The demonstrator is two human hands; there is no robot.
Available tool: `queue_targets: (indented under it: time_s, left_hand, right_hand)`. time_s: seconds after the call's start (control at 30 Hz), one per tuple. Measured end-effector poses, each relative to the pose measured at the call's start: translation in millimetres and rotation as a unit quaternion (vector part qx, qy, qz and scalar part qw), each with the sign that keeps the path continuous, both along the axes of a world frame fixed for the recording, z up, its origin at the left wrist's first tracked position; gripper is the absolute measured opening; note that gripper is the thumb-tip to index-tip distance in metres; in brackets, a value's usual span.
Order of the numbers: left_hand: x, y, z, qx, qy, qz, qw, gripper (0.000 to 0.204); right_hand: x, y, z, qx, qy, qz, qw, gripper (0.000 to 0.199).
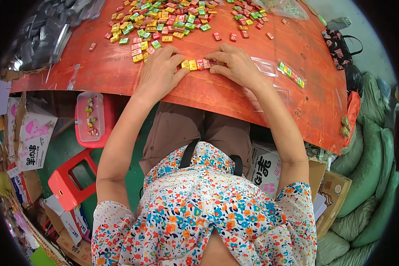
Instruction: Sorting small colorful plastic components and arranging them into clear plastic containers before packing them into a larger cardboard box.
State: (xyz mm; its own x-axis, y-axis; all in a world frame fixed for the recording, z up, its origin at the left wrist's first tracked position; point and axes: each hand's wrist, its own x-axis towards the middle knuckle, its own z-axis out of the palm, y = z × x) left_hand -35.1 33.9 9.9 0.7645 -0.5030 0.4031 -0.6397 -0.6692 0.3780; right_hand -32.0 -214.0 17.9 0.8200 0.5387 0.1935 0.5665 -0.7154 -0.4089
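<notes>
Between my two hands a short row of small yellow, pink and red boxes (192, 64) lies on the red table. My left hand (160, 71) has its thumb and fingers closed about the yellow left end. At the reddish right end, my right hand (233, 65) pinches the row and partly hides it. Beyond my hands spreads a large loose pile of similar boxes (164, 20) in yellow, green, red and pink. A few boxes (137, 51) lie close by my left fingers. To the right of my right hand sits another row of small boxes (291, 74), mostly green, red and yellow.
Clear plastic trays (265, 66) lie beside my right forearm. Dark plastic pieces (40, 37) are heaped at the far left of the table (106, 73). Below its edge, a clear tub (89, 115) rests on a red stool, near another red stool (75, 177) and cartons (35, 135).
</notes>
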Motion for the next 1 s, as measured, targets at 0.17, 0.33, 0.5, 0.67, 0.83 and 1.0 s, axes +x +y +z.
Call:
queue_targets:
  time_s: [0.17,0.33,0.5,0.67,0.83,1.0]
  left_hand:
    - [11.7,12.4,15.8,-0.081,0.021,0.000,0.996,0.029]
    - [7.9,30.6,22.0,-0.053,-0.006,0.070,0.996,0.036]
    - [-9.2,17.4,1.1,-0.060,0.104,0.029,0.992,0.031]
    - [-9.9,-3.1,-0.1,-0.079,0.145,0.030,0.986,0.028]
    - [-7.9,-1.0,0.6,-0.127,0.111,0.034,0.985,0.042]
    - [22.7,10.8,7.1,-0.038,0.047,0.106,0.993,0.035]
  right_hand:
    - [0.2,-1.4,-0.6,0.002,-0.002,0.001,1.000,0.033]
    - [0.4,-1.9,-0.9,0.006,0.007,-0.004,1.000,0.033]
    - [-0.3,1.1,2.9,0.006,0.008,0.000,1.000,0.033]
    - [-3.3,-0.4,4.8,-0.003,0.021,-0.011,1.000,0.034]
    - [-3.2,1.0,3.1,0.017,0.002,-0.013,1.000,0.031]
    - [-2.3,1.3,3.0,0.024,0.006,-0.010,1.000,0.031]
